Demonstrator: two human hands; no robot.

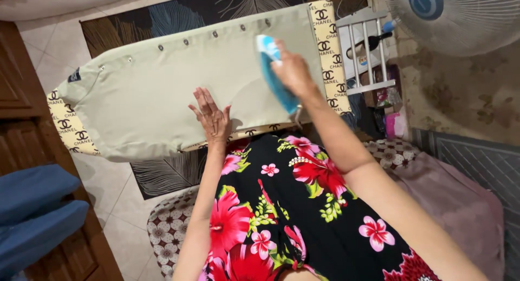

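Observation:
A pale green shirt (162, 80) with a row of snap buttons lies spread over an ironing board (329, 48) with a patterned cream cover. My right hand (292, 70) grips the handle of a blue and white iron (273, 78), which rests on the shirt near the board's right end. My left hand (212, 114) lies flat, fingers apart, on the shirt's near edge, to the left of the iron.
A white electric fan (460, 15) stands at the top right. A white metal iron rest (365, 48) juts from the board's right end, with bottles and clutter beneath. Folded blue cloth (35, 210) lies at left by wooden furniture. A feather-patterned rug (168, 172) covers the floor.

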